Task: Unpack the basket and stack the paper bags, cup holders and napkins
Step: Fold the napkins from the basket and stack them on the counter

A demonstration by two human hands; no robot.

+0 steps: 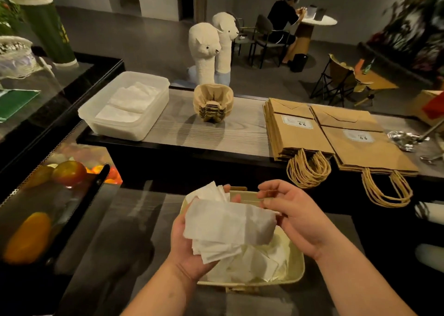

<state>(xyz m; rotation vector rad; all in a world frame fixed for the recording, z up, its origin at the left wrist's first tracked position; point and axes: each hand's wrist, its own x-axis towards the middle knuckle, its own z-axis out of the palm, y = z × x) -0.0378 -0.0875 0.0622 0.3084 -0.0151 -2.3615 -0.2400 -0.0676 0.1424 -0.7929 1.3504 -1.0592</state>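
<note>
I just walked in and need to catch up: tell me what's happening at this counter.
A person is unpacking a cream basket. The left hand holds a bundle of white napkins above it; the right hand is at the bundle's right end, grip unclear. More loose napkins lie in the basket. On the counter beyond stand a plastic tub with napkins in it, a stack of cup holders and two piles of paper bags.

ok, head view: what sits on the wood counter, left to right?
plastic container holding napkins → cup holder stack → left paper bag stack → right paper bag stack → shiny metal utensil
</note>
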